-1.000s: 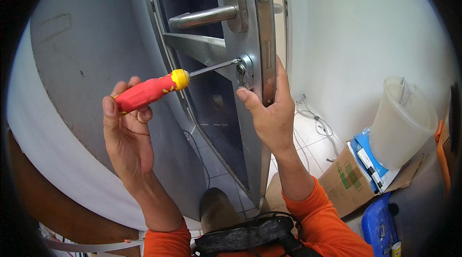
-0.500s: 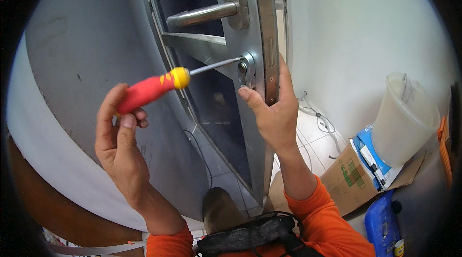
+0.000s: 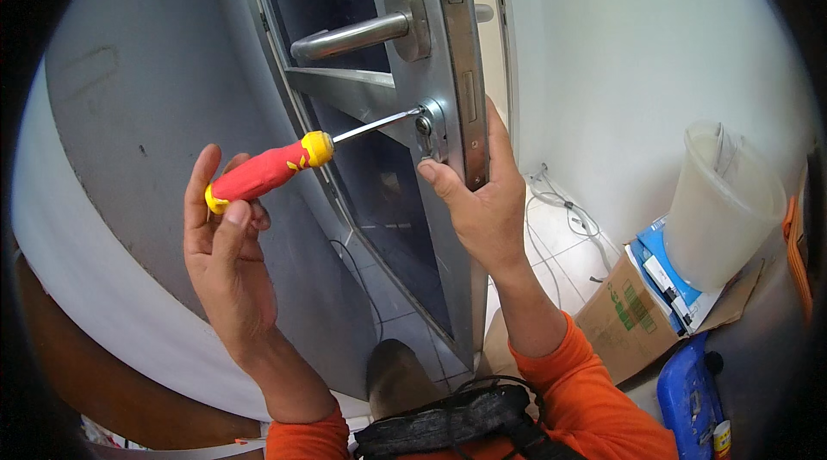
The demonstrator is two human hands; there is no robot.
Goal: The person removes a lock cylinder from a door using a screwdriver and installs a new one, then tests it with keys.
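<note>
A screwdriver [image 3: 269, 172] with a red and yellow handle slants up to the right. My left hand [image 3: 231, 266] has its fingertips and thumb at the handle's butt end. The shaft's tip touches the upper part of the oval lock plate [image 3: 435, 115], above the key cylinder [image 3: 423, 126]. My right hand [image 3: 484, 214] clasps the edge of the metal-framed door [image 3: 457, 270]. Its thumb presses at the plate's lower end, while the other fingers go behind the door, mostly hidden. A steel lever handle [image 3: 357, 36] sits above the lock.
A grey panel [image 3: 189, 115] stands at the left and a white wall [image 3: 603, 55] at the right. Cables [image 3: 564, 206] lie on the tiled floor. A cardboard box [image 3: 624, 318] carries a translucent bin [image 3: 711, 210]; a blue plastic object [image 3: 687, 387] is near it.
The left fingers have opened out somewhat around the screwdriver's butt end, uncovering more of the handle. The tip stays at the lock plate. Door and lock appear slightly farther left in view.
</note>
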